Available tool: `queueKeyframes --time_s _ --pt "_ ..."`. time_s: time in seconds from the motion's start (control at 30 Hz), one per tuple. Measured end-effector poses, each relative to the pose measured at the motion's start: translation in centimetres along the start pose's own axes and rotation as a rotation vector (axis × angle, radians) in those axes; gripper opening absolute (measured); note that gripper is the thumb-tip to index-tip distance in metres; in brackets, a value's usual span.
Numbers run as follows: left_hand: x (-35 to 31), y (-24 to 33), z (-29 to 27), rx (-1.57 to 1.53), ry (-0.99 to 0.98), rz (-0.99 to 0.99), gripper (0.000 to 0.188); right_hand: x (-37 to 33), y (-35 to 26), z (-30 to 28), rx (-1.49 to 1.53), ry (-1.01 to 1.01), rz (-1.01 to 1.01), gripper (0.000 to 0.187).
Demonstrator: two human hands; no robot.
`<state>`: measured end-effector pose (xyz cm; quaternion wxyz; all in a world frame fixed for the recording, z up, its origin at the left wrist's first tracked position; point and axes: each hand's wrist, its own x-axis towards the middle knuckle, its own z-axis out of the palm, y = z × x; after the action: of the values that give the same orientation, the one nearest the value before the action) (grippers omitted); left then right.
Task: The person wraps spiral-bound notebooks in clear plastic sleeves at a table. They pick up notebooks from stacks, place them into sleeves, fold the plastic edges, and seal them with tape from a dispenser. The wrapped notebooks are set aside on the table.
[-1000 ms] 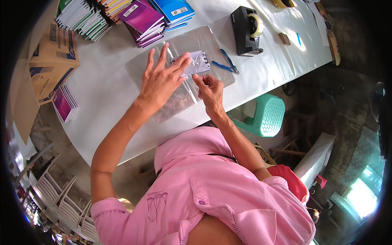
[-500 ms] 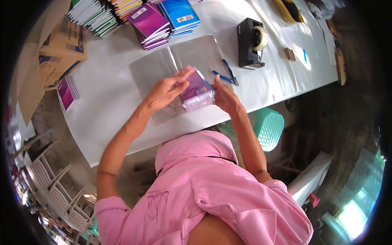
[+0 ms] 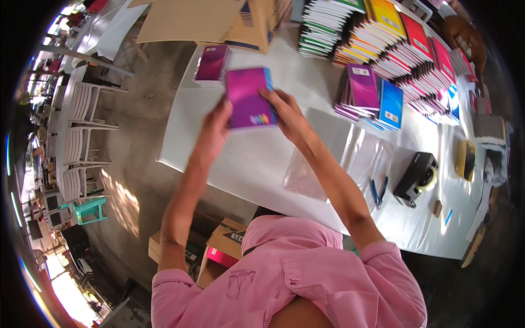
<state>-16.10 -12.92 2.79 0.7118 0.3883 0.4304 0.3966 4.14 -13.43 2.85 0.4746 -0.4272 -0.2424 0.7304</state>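
Both hands hold a purple spiral notebook (image 3: pixel 247 97), with a blue edge showing along its right side, raised over the left part of the table. My left hand (image 3: pixel 216 121) grips its left edge, slightly blurred. On the opposite edge my right hand (image 3: pixel 288 116) is closed, thumb on the cover. Just beyond the left hand sits a small stack of purple notebooks (image 3: pixel 212 63). Clear plastic sheets (image 3: pixel 367 157) lie on the table by my right forearm. Whether the held notebook is one or several in clear wrap cannot be made out now.
Tall notebook stacks (image 3: pixel 383 41) fill the far right, with purple (image 3: pixel 361 87) and blue notebooks (image 3: pixel 390 101) in front. A black tape dispenser (image 3: pixel 415 180) and a blue-handled tool (image 3: pixel 378 192) lie at right. Cardboard boxes (image 3: pixel 257 24) stand behind the table; white chairs (image 3: pixel 82 142) are left.
My hands have lifted the purple notebook off the plastic sheets and carried it left toward the small purple stack. The view has turned left with them.
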Motion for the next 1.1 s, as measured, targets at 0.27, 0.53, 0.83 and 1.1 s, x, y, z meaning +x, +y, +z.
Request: queueKeyframes --time_s 0.27,0.53,0.83,1.1 --pt "13.2 8.2 -14.0 0.686 0.064 0.164 0.045 21.4 1.5 8.0 -0.347 0.084 -0.233 0.061" --pt "15.0 2.9 -16.3 0.693 0.395 0.341 0.078 18.5 5.2 2.4 -0.815 0.269 -0.682 0.048" --pt "5.9 0.0 -1.0 0.726 0.371 0.693 0.052 -15.0 -17.1 -27.8 -1.171 0.756 -0.568 0.019" --pt "5.7 -3.8 25.7 0.386 -0.229 0.501 0.047 -13.3 -20.1 -46.6 -1.951 0.95 -1.004 0.039"
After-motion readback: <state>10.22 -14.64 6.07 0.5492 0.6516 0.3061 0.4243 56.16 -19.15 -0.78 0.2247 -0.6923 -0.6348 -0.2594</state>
